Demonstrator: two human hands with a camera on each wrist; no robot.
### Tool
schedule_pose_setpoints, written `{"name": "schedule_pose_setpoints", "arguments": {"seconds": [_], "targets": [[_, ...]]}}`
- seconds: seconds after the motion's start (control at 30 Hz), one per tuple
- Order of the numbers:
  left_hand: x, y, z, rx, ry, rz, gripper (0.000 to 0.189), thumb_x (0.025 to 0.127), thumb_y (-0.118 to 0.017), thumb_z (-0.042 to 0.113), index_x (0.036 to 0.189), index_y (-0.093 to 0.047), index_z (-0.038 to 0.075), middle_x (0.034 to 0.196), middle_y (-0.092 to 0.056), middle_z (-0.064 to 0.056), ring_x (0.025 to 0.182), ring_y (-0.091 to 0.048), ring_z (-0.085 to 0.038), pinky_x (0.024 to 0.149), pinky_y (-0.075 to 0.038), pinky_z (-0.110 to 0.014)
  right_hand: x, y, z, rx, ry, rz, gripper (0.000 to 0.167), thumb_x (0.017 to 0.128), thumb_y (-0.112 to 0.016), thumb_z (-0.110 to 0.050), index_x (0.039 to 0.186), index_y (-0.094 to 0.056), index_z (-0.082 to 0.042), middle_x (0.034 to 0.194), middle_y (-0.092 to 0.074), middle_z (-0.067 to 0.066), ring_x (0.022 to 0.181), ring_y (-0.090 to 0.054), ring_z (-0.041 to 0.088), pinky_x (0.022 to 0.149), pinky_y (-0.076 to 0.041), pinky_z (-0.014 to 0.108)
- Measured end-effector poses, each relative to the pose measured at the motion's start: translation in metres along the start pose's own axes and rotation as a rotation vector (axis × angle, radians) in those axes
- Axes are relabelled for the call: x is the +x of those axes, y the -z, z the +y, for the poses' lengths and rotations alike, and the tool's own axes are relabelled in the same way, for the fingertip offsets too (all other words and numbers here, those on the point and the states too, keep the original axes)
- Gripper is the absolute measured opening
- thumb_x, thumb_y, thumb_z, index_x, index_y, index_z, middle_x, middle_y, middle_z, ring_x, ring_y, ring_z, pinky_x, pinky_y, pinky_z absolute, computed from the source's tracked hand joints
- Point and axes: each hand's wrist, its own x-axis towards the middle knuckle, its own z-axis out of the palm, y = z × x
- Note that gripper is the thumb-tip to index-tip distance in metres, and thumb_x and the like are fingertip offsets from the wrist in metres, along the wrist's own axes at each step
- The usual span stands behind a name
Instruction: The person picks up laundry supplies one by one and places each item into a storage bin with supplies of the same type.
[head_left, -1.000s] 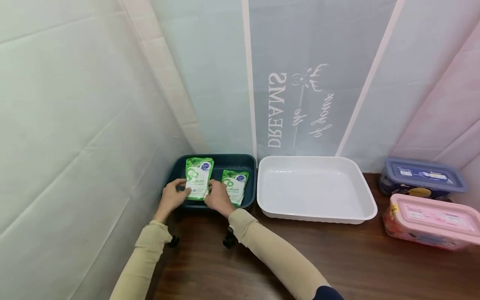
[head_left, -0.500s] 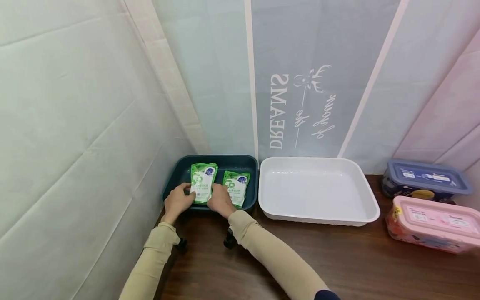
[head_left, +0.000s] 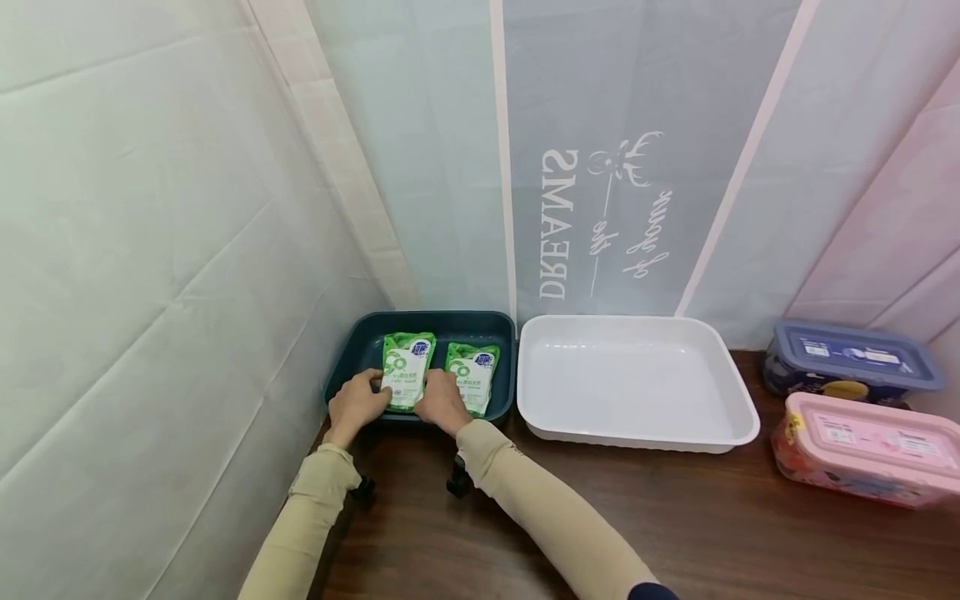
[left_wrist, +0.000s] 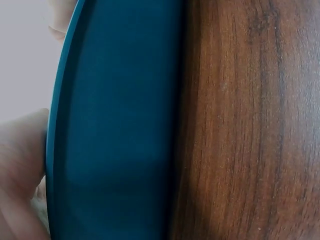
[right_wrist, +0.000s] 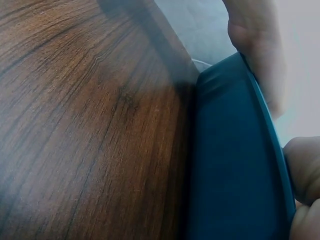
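Observation:
In the head view, a green-and-white printed pouch lies in the left part of a dark teal tray. My left hand holds its lower left edge, thumb over the front. The right hand pinches its opposite edge, the fingertips partly hidden. A matching pouch lies just to the right, its lower left corner behind the right hand. Both wrist views mostly show the outer tray wall, with parts of the hands above the rim; the pouches cannot be made out there.
A white tray stands against the teal tray's right side. Farther right are a blue-lidded box and a pink-lidded box. Dark wood tabletop runs in front; a pale cloth wall rises close by on the left.
The held pouch has come down and slightly right, from raised over the tray to lying in it beside the other pouch. Both hands stay at its sides.

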Motion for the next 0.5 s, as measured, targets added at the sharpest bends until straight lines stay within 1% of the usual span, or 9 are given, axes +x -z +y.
{"name": "schedule_pose_setpoints", "arguments": {"seconds": [0.07,0.13,0.2,0.27,0.3,0.37,0.4,0.5], "targets": [[0.001,0.000,0.000,0.011,0.001,-0.008,0.054,0.099,-0.060,0.033,0.147,-0.063,0.009,0.131,-0.073,-0.014,0.087,-0.067,-0.027,0.077,-0.052,-0.047,0.004,-0.002,0.003,-0.008,-0.009,-0.004,0.015,0.086,-0.075,0.004,0.093,-0.069,-0.007,0.073,-0.057,0.011,0.055,-0.045,0.021,0.046,-0.040,0.036],[0.002,0.000,0.001,0.017,-0.003,-0.016,0.053,0.100,-0.060,0.033,0.147,-0.063,0.009,0.132,-0.073,-0.014,0.089,-0.068,-0.028,0.079,-0.054,-0.048,0.007,-0.003,0.005,-0.004,-0.019,-0.006,0.016,0.085,-0.075,0.004,0.099,-0.070,-0.003,0.077,-0.058,0.012,0.055,-0.045,0.022,0.047,-0.040,0.038],[0.003,0.000,0.002,0.023,-0.005,-0.027,0.053,0.101,-0.059,0.033,0.147,-0.064,0.009,0.133,-0.073,-0.014,0.094,-0.069,-0.030,0.082,-0.055,-0.051,0.009,-0.004,0.007,-0.006,-0.026,-0.016,0.021,0.086,-0.075,0.003,0.106,-0.070,0.000,0.079,-0.059,0.014,0.055,-0.044,0.022,0.048,-0.040,0.038],[0.002,0.000,0.003,0.032,-0.005,-0.039,0.052,0.101,-0.059,0.033,0.146,-0.065,0.009,0.134,-0.072,-0.015,0.098,-0.070,-0.032,0.086,-0.055,-0.054,0.014,-0.007,0.013,-0.018,-0.024,-0.023,0.028,0.088,-0.073,0.001,0.115,-0.070,0.000,0.079,-0.058,0.013,0.054,-0.043,0.021,0.047,-0.039,0.039],[0.002,0.001,0.003,0.037,0.000,-0.046,0.052,0.101,-0.059,0.033,0.146,-0.065,0.009,0.133,-0.072,-0.015,0.099,-0.070,-0.032,0.087,-0.055,-0.055,0.012,-0.005,0.010,-0.004,-0.031,-0.037,0.033,0.088,-0.073,0.002,0.120,-0.069,0.002,0.079,-0.059,0.013,0.053,-0.043,0.021,0.047,-0.039,0.038],[0.001,0.001,0.003,0.048,0.006,-0.063,0.051,0.102,-0.059,0.033,0.147,-0.064,0.009,0.133,-0.072,-0.015,0.099,-0.069,-0.032,0.088,-0.054,-0.056,0.010,-0.003,0.008,0.006,-0.037,-0.055,0.034,0.089,-0.072,0.002,0.123,-0.068,0.002,0.077,-0.059,0.013,0.053,-0.042,0.021,0.047,-0.038,0.038],[0.001,0.001,0.003,0.052,0.009,-0.069,0.051,0.102,-0.058,0.033,0.147,-0.064,0.009,0.132,-0.072,-0.015,0.098,-0.069,-0.032,0.088,-0.054,-0.055,0.010,-0.005,0.009,0.001,-0.028,-0.050,0.034,0.089,-0.072,0.001,0.123,-0.069,0.001,0.078,-0.058,0.012,0.053,-0.042,0.021,0.047,-0.038,0.038],[0.000,0.001,0.003,0.057,0.021,-0.078,0.051,0.102,-0.058,0.033,0.146,-0.064,0.009,0.130,-0.072,-0.015,0.094,-0.067,-0.030,0.087,-0.053,-0.054,0.003,0.003,0.000,0.021,-0.040,-0.067,0.035,0.088,-0.073,0.003,0.123,-0.068,0.003,0.083,-0.060,0.015,0.055,-0.044,0.022,0.048,-0.038,0.038]]}}
